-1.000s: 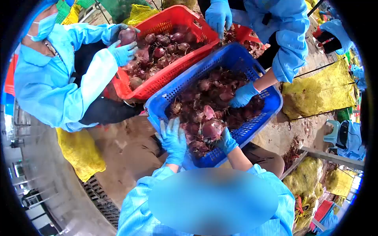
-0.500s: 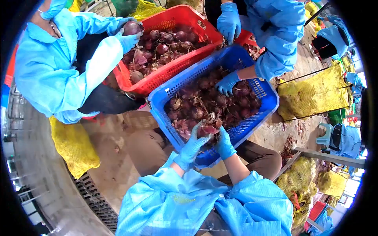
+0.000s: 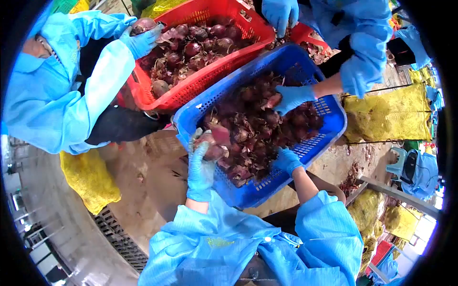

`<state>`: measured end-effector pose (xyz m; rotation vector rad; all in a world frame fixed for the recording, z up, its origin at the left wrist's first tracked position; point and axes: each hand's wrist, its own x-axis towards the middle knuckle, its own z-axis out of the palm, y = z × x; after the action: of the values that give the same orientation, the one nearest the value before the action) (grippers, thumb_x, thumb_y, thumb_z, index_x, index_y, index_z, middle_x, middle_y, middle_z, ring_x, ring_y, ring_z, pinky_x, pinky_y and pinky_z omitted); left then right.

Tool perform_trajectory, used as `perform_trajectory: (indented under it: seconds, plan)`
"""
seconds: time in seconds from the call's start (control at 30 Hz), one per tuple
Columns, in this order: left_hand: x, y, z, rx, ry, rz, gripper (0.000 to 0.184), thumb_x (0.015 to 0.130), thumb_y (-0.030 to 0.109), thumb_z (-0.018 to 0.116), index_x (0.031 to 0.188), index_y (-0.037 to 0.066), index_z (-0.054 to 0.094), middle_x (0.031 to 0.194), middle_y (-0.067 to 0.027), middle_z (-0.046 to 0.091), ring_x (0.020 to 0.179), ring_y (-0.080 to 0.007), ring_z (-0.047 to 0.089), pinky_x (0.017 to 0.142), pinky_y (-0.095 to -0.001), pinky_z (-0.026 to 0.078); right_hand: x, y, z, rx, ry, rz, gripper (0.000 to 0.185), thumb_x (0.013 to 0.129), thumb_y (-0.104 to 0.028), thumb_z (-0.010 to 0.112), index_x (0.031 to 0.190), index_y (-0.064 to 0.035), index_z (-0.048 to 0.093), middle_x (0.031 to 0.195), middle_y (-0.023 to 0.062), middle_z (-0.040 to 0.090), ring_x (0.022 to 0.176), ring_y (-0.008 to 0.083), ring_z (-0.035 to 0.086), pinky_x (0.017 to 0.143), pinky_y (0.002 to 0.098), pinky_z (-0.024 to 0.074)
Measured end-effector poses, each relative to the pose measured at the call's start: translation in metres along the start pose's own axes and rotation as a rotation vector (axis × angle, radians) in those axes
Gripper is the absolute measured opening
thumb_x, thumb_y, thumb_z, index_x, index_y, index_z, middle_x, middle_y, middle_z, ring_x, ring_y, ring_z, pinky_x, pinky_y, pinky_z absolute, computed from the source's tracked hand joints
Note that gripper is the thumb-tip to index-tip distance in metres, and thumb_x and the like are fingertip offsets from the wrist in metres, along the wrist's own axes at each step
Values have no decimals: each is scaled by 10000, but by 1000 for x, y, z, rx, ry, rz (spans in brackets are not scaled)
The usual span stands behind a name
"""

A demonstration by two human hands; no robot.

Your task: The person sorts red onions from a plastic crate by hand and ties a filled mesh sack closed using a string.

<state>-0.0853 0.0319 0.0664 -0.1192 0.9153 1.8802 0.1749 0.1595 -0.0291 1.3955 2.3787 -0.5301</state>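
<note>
Head view: my left hand (image 3: 200, 174) grasps an onion (image 3: 214, 151) beside the blue crate's rim (image 3: 248, 194); loose skin could cause slipping. My right hand's (image 3: 287, 161) grip, among piled onions (image 3: 243, 136), is indiscernible.

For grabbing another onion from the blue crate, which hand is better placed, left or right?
Right, most likely. The right hand is already down at the loose onions in the blue crate, while the left hand is taken up with an onion at the crate's near-left side.
</note>
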Motion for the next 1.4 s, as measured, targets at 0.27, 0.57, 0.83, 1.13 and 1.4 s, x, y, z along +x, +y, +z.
perform_trajectory:
  seconds: [0.27, 0.57, 0.83, 1.13, 1.4]
  plan:
    - [20, -6, -12, -326, -109, -274, 493, 779, 255, 621, 1210, 80, 457, 1130, -121, 527, 1003, -321, 536, 781, -453, 496, 73, -23, 114, 807, -88, 324, 588, 664, -375, 709, 1122, -42, 549, 997, 190, 629, 952, 323, 600, 837, 379, 470]
    - [25, -22, -30, -514, -61, -273, 469, 816, 397, 562, 1207, 147, 490, 1167, -154, 525, 1045, -368, 514, 797, -507, 478, 29, -54, 22, 1535, 28, -115, 749, 630, -82, 782, 1264, -110, 384, 1131, 69, 510, 1007, 190, 525, 865, 314, 453]
    - [-4, -25, -29, 57, -371, -360, 492, 832, 466, 516, 1137, 83, 546, 1148, -177, 547, 1019, -326, 547, 796, -447, 498, -42, -87, -64, 1781, -29, -225, 808, 601, 5, 716, 1303, -158, 352, 1287, 42, 371, 1204, 196, 356, 1007, 336, 321]
    - [-10, -45, -79, -38, -723, -557, 348, 891, 162, 492, 1210, 29, 454, 1166, -99, 517, 1047, -219, 508, 924, -337, 419, -90, -114, -90, 1470, 30, -529, 815, 638, 29, 656, 1350, -120, 287, 1331, 58, 327, 1247, 193, 314, 1040, 334, 272]
    - [-39, -12, -42, 392, -593, -246, 346, 883, 234, 504, 1168, 40, 475, 1076, -108, 553, 958, -237, 547, 858, -355, 462, -89, -122, -70, 1939, -34, -284, 596, 825, -386, 574, 1313, -128, 349, 1249, 89, 459, 1159, 222, 444, 946, 391, 398]
